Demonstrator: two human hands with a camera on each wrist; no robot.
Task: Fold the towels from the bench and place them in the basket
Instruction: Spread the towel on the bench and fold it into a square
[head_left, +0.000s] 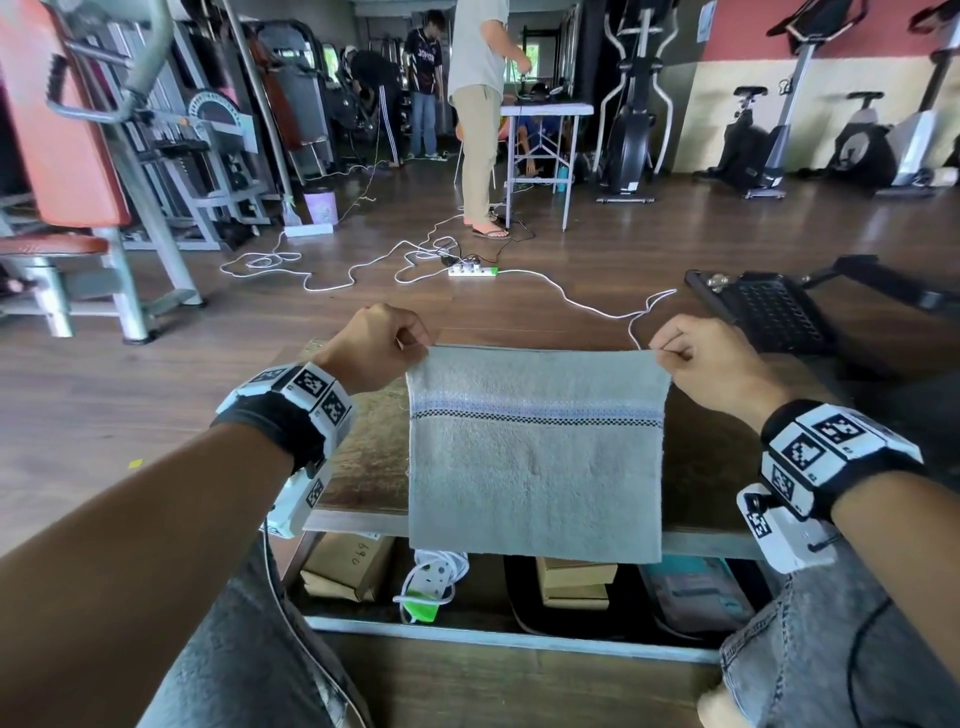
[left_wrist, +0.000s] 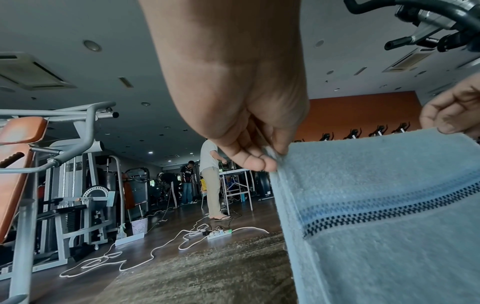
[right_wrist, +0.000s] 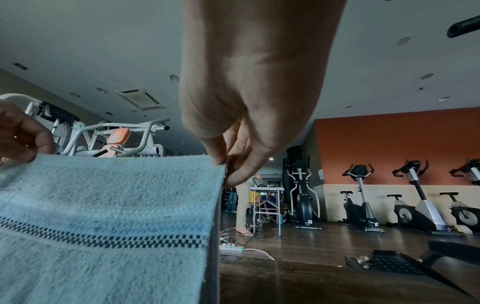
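A pale grey-blue towel (head_left: 535, 467) with a lilac band and a black checked stripe hangs stretched above the wooden bench (head_left: 363, 457). My left hand (head_left: 382, 345) pinches its upper left corner; my right hand (head_left: 691, 358) pinches the upper right corner. The towel's lower edge hangs over the bench's near edge. In the left wrist view the left hand (left_wrist: 259, 158) nips the towel (left_wrist: 389, 226) corner between thumb and fingers. The right wrist view shows the right hand (right_wrist: 231, 170) doing the same on the towel (right_wrist: 103, 226). No basket is in view.
Under the bench lie cardboard boxes (head_left: 348, 569) and a white power strip (head_left: 431, 577). A black pedal plate (head_left: 769, 312) stands to the right. White cables and a power strip (head_left: 472, 270) cross the floor ahead. People (head_left: 478, 104), gym machines (head_left: 93, 171) and exercise bikes (head_left: 753, 140) stand beyond.
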